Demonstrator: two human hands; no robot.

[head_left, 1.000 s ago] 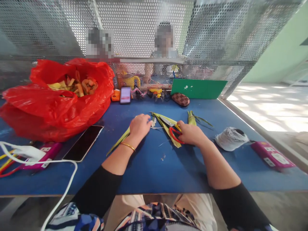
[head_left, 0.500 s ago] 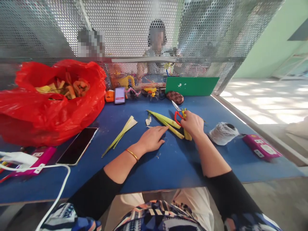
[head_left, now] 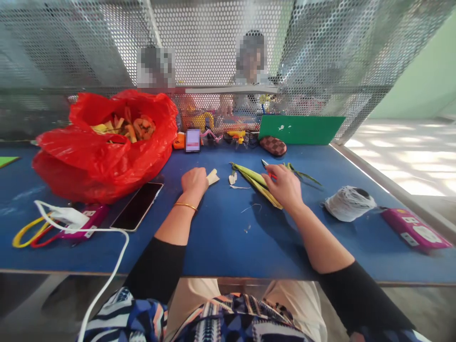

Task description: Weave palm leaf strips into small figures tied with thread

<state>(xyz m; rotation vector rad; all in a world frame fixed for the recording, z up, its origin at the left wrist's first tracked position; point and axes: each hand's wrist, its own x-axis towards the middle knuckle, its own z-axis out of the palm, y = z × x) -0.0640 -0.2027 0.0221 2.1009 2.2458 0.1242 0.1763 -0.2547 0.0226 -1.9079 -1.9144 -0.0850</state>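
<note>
My left hand (head_left: 193, 180) is closed on the pale end of a green leaf strip (head_left: 213, 176) lying on the blue table (head_left: 221, 237). My right hand (head_left: 284, 186) rests on a bundle of yellow-green leaf strips (head_left: 253, 179) and grips red-handled scissors (head_left: 267, 167), whose blade tip pokes out past the fingers. More leaf strips (head_left: 301, 174) lie just right of that hand. A few small white scraps (head_left: 232, 179) sit between my two hands.
A red plastic bag (head_left: 103, 147) of yellow and orange pieces stands at the left, a phone (head_left: 137, 206) in front of it. White thread spool (head_left: 349, 203) and pink case (head_left: 413, 230) lie right. A green board (head_left: 301, 129) and perforated metal screen stand behind; people sit beyond it.
My left hand moved left from the middle of the table and closed on the pale leaf strip's end. My right hand lowered with the scissors onto the leaf bundle.
</note>
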